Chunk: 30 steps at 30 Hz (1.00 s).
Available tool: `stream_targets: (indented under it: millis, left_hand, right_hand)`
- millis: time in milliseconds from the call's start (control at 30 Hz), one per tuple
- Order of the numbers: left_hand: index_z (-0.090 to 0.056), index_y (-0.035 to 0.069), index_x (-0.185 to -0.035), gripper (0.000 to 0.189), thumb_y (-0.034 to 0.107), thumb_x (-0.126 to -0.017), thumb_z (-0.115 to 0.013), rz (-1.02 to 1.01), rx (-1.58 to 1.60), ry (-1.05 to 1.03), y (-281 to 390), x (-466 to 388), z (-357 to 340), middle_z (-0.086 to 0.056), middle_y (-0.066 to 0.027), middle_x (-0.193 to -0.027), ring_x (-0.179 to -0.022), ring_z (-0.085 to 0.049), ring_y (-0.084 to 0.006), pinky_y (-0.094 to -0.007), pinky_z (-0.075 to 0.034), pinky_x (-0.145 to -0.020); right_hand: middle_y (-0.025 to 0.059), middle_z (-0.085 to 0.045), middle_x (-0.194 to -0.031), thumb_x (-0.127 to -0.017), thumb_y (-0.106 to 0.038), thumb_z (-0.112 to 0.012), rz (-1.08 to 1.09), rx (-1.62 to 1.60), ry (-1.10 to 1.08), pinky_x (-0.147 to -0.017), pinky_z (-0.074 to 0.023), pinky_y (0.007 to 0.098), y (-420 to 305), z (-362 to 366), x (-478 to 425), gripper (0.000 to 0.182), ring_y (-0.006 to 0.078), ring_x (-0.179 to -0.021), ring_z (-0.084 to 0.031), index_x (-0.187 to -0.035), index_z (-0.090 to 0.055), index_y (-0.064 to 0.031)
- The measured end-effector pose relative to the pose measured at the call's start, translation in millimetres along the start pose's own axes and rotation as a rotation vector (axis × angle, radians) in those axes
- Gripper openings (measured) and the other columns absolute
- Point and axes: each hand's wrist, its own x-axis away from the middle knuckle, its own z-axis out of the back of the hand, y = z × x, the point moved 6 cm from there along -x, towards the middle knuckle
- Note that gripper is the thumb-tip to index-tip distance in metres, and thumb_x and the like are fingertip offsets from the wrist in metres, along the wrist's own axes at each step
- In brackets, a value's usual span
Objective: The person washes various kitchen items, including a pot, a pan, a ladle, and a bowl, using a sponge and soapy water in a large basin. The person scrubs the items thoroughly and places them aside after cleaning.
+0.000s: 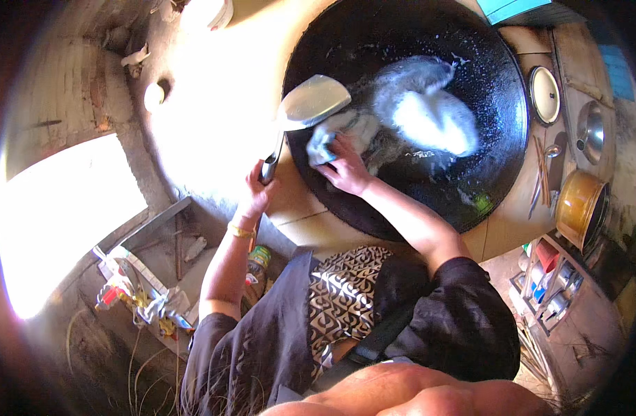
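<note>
My left hand (261, 190) grips the handle of a metal wok spatula (315, 101), holding its broad blade over the near left rim of a large black wok (344, 208). Just below the blade, my right hand (349, 165) clutches a wet, pale cloth (346, 130) at the wok's edge. Whether the cloth touches the blade is unclear. A shallow pool of water (432, 117) in the wok bowl reflects bright light, with foam flecks around it. A small green patch (483, 204) shows near the right rim, too blurred to identify.
A sunlit stove top (219, 99) surrounds the wok, with a small white container (154, 97) at left. On the right are a round lid (545, 96), chopsticks (542, 174), a metal ladle (553, 151), a metal bowl (591, 132) and a brown pot (578, 208). A rack (549, 312) stands lower right.
</note>
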Motion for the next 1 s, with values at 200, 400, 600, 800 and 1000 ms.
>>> stream_targets:
  millis: [200, 400, 600, 800, 1000]
  left_hand:
    - [-0.056, 0.003, -0.089, 0.021, 0.009, -0.072, -0.065, 0.004, -0.048, -0.076, 35.0, -1.6, 3.8, -0.041, 0.0035, -0.065, -0.058, -0.036, -0.0079, -0.0279, -0.033, -0.051]
    - [-0.053, 0.005, -0.082, 0.016, 0.01, -0.07, -0.063, -0.006, -0.148, -0.076, 40.1, -5.4, 0.9, -0.039, -0.0004, -0.058, -0.054, -0.037, -0.009, -0.0278, -0.035, -0.049]
    - [-0.053, 0.005, -0.082, 0.018, 0.009, -0.068, -0.063, 0.048, -0.091, -0.07, 49.6, -1.4, 2.9, -0.038, -0.0007, -0.058, -0.055, -0.036, -0.0085, -0.0271, -0.034, -0.05]
    - [-0.052, 0.004, -0.081, 0.018, 0.009, -0.066, -0.062, -0.092, -0.036, -0.012, 28.9, -5.8, 0.5, -0.034, -0.0024, -0.06, -0.057, -0.035, -0.0103, -0.0295, -0.035, -0.051]
    - [-0.051, 0.003, -0.083, 0.027, 0.015, -0.065, -0.067, -0.254, -0.079, -0.008, 16.1, -21.4, -7.3, -0.036, -0.0025, -0.065, -0.061, -0.035, -0.0117, -0.0308, -0.035, -0.053]
  right_hand:
    - [0.0208, -0.048, -0.138, -0.087, -0.037, -0.065, -0.075, 0.381, 0.069, -0.11, -0.027, 0.0602, 97.1, 10.3, -130.2, 0.055, 0.0461, -0.132, -0.037, -0.134, -0.053, -0.0112]
    - [0.01, -0.045, -0.144, -0.087, -0.048, -0.064, -0.174, 0.895, 0.293, -0.113, -0.0213, 0.0586, 186.5, 145.9, -195.7, 0.047, 0.032, -0.137, -0.033, -0.115, -0.07, -0.0112]
    - [0.0073, -0.053, -0.124, -0.086, -0.032, -0.065, -0.403, 1.314, 0.179, -0.1, -0.0368, 0.0507, 229.5, 290.3, -108.7, 0.031, 0.032, -0.128, -0.04, -0.111, -0.066, -0.0143]
    - [0.0108, -0.052, -0.124, -0.088, -0.016, -0.053, -0.595, 1.248, 0.01, -0.099, -0.0379, 0.0477, 214.1, 272.3, 44.5, 0.025, 0.0343, -0.125, -0.042, -0.11, -0.065, -0.0135]
    - [0.0095, -0.065, -0.084, -0.084, -0.015, -0.061, -0.955, 0.268, 0.347, -0.079, -0.0474, 0.0375, 230.7, 201.5, 124.8, 0.01, 0.0249, -0.083, -0.061, -0.089, -0.068, -0.0085]
